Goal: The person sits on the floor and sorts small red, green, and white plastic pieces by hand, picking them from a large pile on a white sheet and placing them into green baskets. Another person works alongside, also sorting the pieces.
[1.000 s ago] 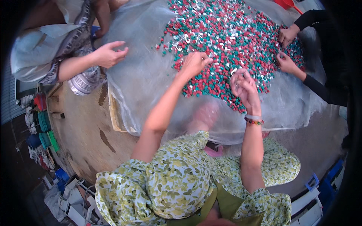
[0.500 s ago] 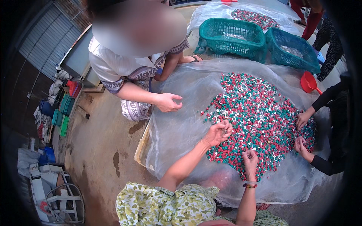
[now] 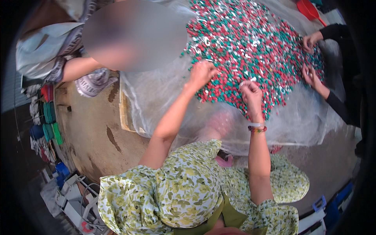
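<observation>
A wide heap of small red, green and white pieces (image 3: 235, 47), mixed with white hook-shaped bits, lies on a sheer whitish mesh sheet (image 3: 156, 94). My left hand (image 3: 201, 74) is at the heap's left edge, fingers curled down toward the pieces; what they hold, if anything, is hidden. Over the heap's near part, my right hand (image 3: 252, 94), with bracelets (image 3: 257, 128) at the wrist, has its fingertips pinched together at a small white piece (image 3: 253, 79). Neither hand shows its fingertips fully.
At the right, a co-worker's two hands (image 3: 310, 58) in dark sleeves work at the heap's edge. Another person's arm (image 3: 84, 68) is at the upper left. A red scoop (image 3: 308, 9) lies at the far right. Green baskets (image 3: 49, 113) and white machinery (image 3: 74, 199) stand left on the floor.
The view has tilted downward, so the heap sits higher in it and the far baskets are gone. My left hand has turned from palm up to fingers down. My right hand stays pinched over the heap.
</observation>
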### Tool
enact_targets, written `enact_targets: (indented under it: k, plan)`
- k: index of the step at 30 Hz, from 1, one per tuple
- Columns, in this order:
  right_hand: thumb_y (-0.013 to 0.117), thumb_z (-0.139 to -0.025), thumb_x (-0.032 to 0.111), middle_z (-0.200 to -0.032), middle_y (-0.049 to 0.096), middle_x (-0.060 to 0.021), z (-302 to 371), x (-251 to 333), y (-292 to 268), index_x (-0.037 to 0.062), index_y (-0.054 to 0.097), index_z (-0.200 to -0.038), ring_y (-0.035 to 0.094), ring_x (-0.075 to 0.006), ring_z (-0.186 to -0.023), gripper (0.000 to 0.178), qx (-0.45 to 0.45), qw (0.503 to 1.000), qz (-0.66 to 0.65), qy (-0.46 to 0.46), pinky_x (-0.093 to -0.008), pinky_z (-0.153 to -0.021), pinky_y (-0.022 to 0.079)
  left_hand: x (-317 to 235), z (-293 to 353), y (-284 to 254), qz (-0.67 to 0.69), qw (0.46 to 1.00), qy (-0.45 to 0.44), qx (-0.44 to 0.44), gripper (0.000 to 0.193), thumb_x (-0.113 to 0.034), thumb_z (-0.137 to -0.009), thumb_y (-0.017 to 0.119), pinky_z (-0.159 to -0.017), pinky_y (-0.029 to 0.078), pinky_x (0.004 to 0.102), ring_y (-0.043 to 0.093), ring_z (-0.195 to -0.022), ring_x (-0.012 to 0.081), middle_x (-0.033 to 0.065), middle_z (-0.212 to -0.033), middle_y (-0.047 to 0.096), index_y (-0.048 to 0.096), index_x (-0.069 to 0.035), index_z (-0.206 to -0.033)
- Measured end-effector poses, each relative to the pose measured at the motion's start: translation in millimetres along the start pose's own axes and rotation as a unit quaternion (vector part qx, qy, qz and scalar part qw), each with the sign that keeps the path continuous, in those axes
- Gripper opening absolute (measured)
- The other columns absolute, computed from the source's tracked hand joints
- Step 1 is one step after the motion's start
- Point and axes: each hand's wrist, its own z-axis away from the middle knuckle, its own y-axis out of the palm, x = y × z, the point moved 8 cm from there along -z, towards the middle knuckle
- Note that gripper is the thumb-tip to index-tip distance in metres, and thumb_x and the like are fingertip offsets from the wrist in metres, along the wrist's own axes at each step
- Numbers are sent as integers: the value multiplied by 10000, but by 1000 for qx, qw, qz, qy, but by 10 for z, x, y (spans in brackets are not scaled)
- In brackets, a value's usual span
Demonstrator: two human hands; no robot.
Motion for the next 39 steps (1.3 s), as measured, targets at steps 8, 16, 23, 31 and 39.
enact_targets:
  k: [8, 16, 23, 31, 39]
  plan:
    - [545, -892, 24, -885, 637, -113, -45, 376, -588, 56, 541, -996, 616, -170, -761, 109, 22, 974, -220, -49, -245, -574, 475, -420, -225, -295, 670, 720, -145, 105, 137, -196, -904, 617, -435, 290, 188, 399, -570, 39, -28, -670, 509, 609, -60, -888]
    - [507, -866, 46, -872, 585, -121, -36, 417, -404, 30, 523, -920, 575, -192, -754, 59, 128, 942, -308, -34, -241, -517, 458, -157, -245, 78, 513, 812, -248, 128, 147, -213, -894, 624, -424, 335, 174, 416, -515, 47, -53, -694, 514, 639, -74, -940]
    - [513, -881, 161, -931, 548, -163, 128, 687, -337, 23, 481, -907, 564, -243, -829, 144, 202, 864, -455, -74, -211, -409, 430, -211, -377, 93, -50, 998, -4, -22, 216, -239, -837, 696, -685, 503, 397, 662, -730, 273, 139, -772, 667, 697, -45, -932]
    - [617, -902, 142, -698, 551, 0, -292, 291, -709, 64, 647, -1101, 485, -95, -569, 217, 16, 982, 185, -32, -204, -455, 368, -304, -486, -213, 131, 988, -86, 18, 268, -261, -815, 710, -702, 511, 358, 677, -770, 243, 119, -812, 692, 693, -42, -969]
    - [676, -801, 61, -846, 669, -185, -436, 144, -603, -9, 650, -996, 662, -282, -792, 209, -66, 893, 393, -211, -378, -734, 506, -78, -456, 617, -156, 987, 6, 49, 141, -49, -788, 535, -746, 518, 546, 637, -891, 365, 179, -942, 615, 592, -30, -915]
